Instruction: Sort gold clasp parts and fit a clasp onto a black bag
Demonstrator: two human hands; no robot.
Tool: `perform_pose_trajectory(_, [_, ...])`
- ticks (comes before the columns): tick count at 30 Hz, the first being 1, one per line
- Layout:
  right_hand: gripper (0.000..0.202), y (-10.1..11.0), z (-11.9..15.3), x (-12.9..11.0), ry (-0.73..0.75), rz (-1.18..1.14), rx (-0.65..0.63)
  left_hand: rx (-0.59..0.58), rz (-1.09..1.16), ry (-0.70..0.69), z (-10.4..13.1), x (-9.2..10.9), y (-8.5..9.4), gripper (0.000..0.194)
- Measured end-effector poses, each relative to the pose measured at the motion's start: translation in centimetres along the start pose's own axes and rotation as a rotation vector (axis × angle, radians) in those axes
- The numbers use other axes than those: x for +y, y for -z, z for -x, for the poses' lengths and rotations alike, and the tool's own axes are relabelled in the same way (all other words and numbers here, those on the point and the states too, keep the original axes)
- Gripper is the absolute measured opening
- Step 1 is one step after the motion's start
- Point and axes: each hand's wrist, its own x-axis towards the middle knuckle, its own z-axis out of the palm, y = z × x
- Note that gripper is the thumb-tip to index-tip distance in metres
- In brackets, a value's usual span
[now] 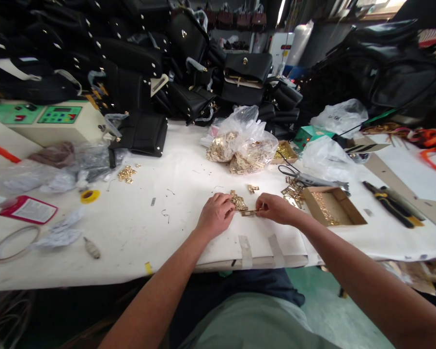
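Near the front edge of the white table, my left hand (pixel 216 214) rests with bent fingers at the left side of a small pile of gold metal pieces (pixel 239 201). My right hand (pixel 275 208) is pinched at the right end of a flat gold piece (pixel 248 213) lying in front of the pile. The left fingertips touch or nearly touch the pile; what they hold is too small to tell. A few loose gold pieces (pixel 253 188) lie just behind, between the hands.
Clear bags of gold parts (pixel 252 155) stand behind the hands. To the right are an open cardboard box (pixel 343 213), a grey tool (pixel 318 180) and pliers (pixel 392 206). Yellow tape (pixel 90 196) lies left. Black bags (pixel 138 133) are piled along the back.
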Motion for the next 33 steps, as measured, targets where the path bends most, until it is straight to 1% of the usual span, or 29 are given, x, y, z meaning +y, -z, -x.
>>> perform_pose_trajectory(3, [0.008, 0.4, 0.7, 0.4, -0.016, 0.003, 0.012, 0.008, 0.007, -0.005, 0.1, 0.0, 0.1, 0.000])
perform_pose_trajectory(5, [0.010, 0.9, 0.8, 0.6, -0.051, -0.035, 0.055, 0.014, 0.017, -0.014, 0.2, 0.0, 0.1, 0.002])
perform_pose_trajectory(8, [0.017, 2.0, 0.1, 0.4, -0.138, -0.108, 0.216, 0.018, 0.029, -0.023, 0.4, 0.1, 0.2, 0.003])
perform_pose_trajectory(10, [0.020, 2.5, -0.6, -0.2, -0.167, -0.069, 0.365, 0.015, 0.030, -0.021, 0.5, 0.1, 0.3, 0.004])
perform_pose_trajectory(12, [0.025, 2.3, -1.1, -0.9, -0.123, 0.039, 0.474, 0.017, 0.032, -0.018, 0.6, 0.1, 0.3, 0.003])
perform_pose_trajectory(13, [0.028, 1.9, -1.1, -1.3, -0.075, 0.088, 0.496, 0.021, 0.033, -0.018, 0.7, 0.1, 0.3, 0.003])
perform_pose_trajectory(14, [0.030, 1.3, -1.0, -1.7, -0.023, 0.115, 0.492, 0.026, 0.034, -0.020, 0.7, 0.1, 0.2, 0.002])
perform_pose_trajectory(16, [0.032, -0.4, -0.6, -2.5, 0.040, 0.118, 0.421, 0.040, 0.031, -0.024, 0.8, 0.0, 0.1, 0.002])
perform_pose_trajectory(18, [0.031, -2.4, -0.2, -3.0, 0.061, 0.109, 0.328, 0.050, 0.023, -0.030, 0.9, 0.0, 0.1, 0.002])
perform_pose_trajectory(19, [0.029, -3.3, 0.0, -3.2, 0.059, 0.114, 0.302, 0.053, 0.017, -0.032, 0.9, 0.0, 0.1, 0.002])
perform_pose_trajectory(20, [0.026, -4.1, 0.2, -3.4, 0.051, 0.123, 0.296, 0.056, 0.010, -0.034, 1.0, 0.0, 0.1, 0.001])
perform_pose_trajectory(22, [0.019, -5.2, 0.4, -3.8, 0.022, 0.128, 0.331, 0.058, -0.003, -0.035, 1.0, 0.0, 0.2, 0.001])
perform_pose_trajectory(24, [0.016, -5.8, 0.7, -4.0, -0.027, 0.087, 0.366, 0.060, -0.012, -0.034, 1.0, 0.0, 0.3, 0.001])
perform_pose_trajectory(26, [0.014, -6.0, 1.1, -4.2, -0.067, 0.020, 0.365, 0.061, -0.013, -0.038, 1.0, 0.0, 0.3, 0.002])
perform_pose_trajectory(29, [0.013, -5.9, 1.4, -4.2, -0.111, -0.075, 0.339, 0.059, -0.007, -0.045, 1.0, 0.0, 0.2, 0.003])
perform_pose_trajectory(33, [0.017, -5.2, 1.3, -3.8, -0.128, -0.219, 0.278, 0.053, -0.001, -0.038, 1.0, 0.0, 0.1, 0.003])
